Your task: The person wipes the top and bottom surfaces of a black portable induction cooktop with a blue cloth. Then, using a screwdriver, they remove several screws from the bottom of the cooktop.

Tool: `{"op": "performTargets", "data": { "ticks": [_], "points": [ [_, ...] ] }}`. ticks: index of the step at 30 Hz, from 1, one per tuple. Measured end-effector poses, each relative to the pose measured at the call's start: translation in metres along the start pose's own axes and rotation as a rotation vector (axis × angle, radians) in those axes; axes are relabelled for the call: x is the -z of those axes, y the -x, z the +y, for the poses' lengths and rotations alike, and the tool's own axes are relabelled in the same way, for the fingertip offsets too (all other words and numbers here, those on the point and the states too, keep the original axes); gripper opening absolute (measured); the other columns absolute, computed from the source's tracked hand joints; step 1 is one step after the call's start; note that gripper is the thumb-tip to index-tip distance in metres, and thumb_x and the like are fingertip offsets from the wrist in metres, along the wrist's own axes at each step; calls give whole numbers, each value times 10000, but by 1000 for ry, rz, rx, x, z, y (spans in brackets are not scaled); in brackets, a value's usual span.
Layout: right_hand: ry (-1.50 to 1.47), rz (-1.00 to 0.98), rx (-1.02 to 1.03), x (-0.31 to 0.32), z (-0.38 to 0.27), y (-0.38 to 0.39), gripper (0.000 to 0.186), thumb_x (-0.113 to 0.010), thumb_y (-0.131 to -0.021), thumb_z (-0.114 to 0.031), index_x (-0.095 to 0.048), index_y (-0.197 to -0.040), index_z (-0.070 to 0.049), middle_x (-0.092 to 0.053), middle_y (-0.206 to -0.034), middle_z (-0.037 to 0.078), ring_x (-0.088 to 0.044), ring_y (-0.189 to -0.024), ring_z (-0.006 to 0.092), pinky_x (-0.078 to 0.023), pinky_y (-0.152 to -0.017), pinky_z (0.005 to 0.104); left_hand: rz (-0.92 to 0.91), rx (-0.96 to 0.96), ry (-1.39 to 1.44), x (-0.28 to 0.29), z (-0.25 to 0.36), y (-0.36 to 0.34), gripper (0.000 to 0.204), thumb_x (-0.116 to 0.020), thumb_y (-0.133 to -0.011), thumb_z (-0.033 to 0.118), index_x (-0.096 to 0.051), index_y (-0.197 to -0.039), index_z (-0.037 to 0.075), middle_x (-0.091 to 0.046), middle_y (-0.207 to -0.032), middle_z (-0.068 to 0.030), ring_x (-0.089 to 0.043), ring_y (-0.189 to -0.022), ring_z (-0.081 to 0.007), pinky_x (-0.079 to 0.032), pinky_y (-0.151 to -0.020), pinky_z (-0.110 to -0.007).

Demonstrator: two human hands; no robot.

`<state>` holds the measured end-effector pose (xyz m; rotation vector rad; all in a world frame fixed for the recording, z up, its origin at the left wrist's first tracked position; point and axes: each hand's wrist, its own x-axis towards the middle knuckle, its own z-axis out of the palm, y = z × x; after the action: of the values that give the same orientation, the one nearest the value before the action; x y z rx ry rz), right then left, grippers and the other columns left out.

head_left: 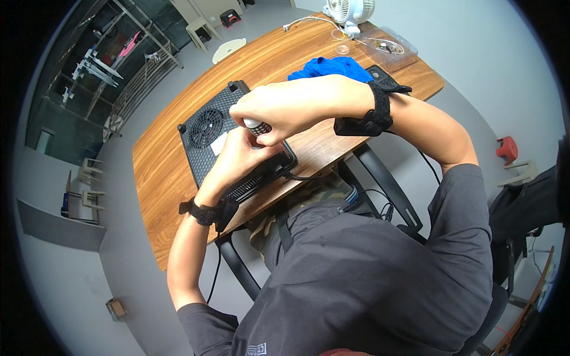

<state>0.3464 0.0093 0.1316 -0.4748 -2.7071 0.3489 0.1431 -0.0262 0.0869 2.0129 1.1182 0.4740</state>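
Note:
A black cooling pad (pixel 228 104) with a round fan grille (pixel 205 128), corner feet and a white label (pixel 219 144) lies on the table in front of me. Over its right part, my right hand (pixel 274 111) grips a screwdriver (pixel 257 126), of which a white-ended handle with a black gridded grip shows. The shaft and tip are hidden by my hands. Just below that handle is my left hand (pixel 239 155), resting on the pad, thumb and fingers drawn together. What those fingers pinch is hidden.
Blue cloth (pixel 332 68) lies beyond my right forearm, beside a black device (pixel 381 76). At the far right of the wooden table (pixel 169 178) stand a white fan (pixel 351 13) and a clear plastic bag (pixel 389 50). A black cable (pixel 303 177) runs along the near edge.

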Motion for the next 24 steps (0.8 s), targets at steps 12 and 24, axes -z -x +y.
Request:
{"op": "performTargets", "data": {
  "ticks": [12, 24],
  "points": [
    [187, 22, -137, 9, -17, 3, 325, -741, -857, -264, -637, -1082, -54, -674, -1053, 149, -691, -985, 345, -572, -802, 471, 60, -65, 32, 0, -12, -5, 317, -838, -875, 207, -715, -1023, -45, -776, -934, -109, -731, -872, -145, -583, -808, -323],
    [-79, -24, 2, 5, -6, 7, 316, -752, -826, -146, -583, -1063, -22, -635, -997, 164, -641, -958, 349, -530, -818, 442, -1, -98, 52, -4, -23, -5, 296, -805, -888, 199, -725, -988, -69, -772, -877, -118, -722, -819, -148, -576, -787, -317]
  ]
}}
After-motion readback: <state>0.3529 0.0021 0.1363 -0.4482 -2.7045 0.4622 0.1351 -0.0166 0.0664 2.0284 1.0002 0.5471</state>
